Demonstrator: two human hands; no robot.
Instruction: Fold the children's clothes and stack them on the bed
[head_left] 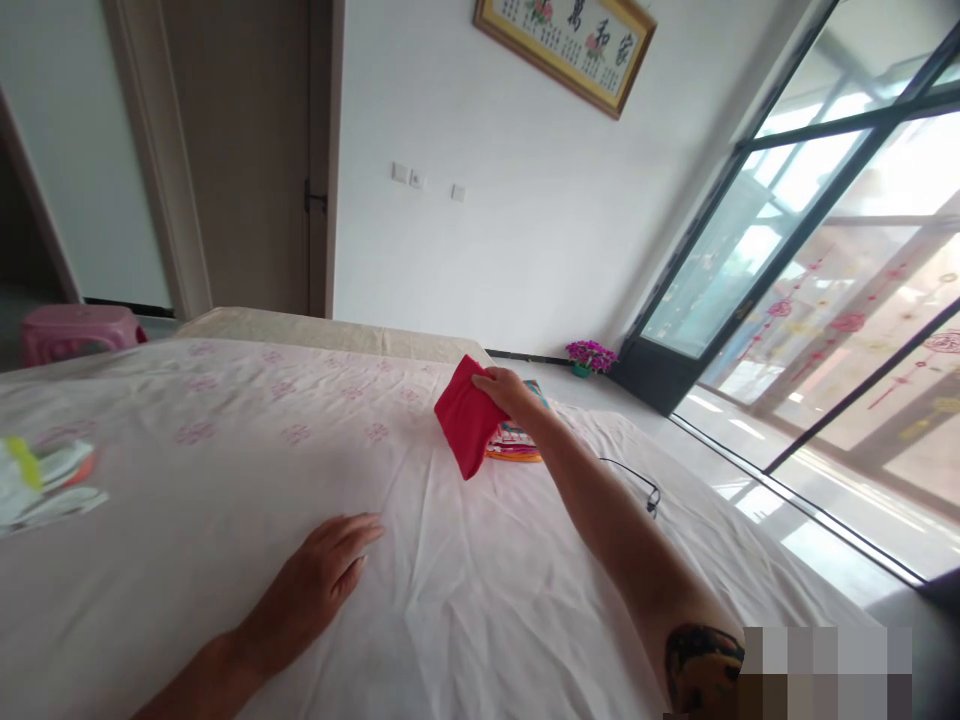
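Note:
A flat, folded red cloth (466,415) hangs tilted from my right hand (504,390), pinched at its upper right edge between thumb and fingers. Just behind it, partly hidden by the cloth and my forearm, is a stack of folded colourful cloths (516,445). My left hand (330,565) is over the near middle of the pale bedsheet (315,470), with its fingers stretched out and nothing in it. Whether that palm touches the sheet I cannot tell.
White items with yellow and orange parts (49,480) lie at the left edge. Black-framed eyeglasses (651,495) rest right of my forearm. A pink stool (82,333) stands beyond the far left; purple flowers (591,355) stand on the floor by the glass door (697,300).

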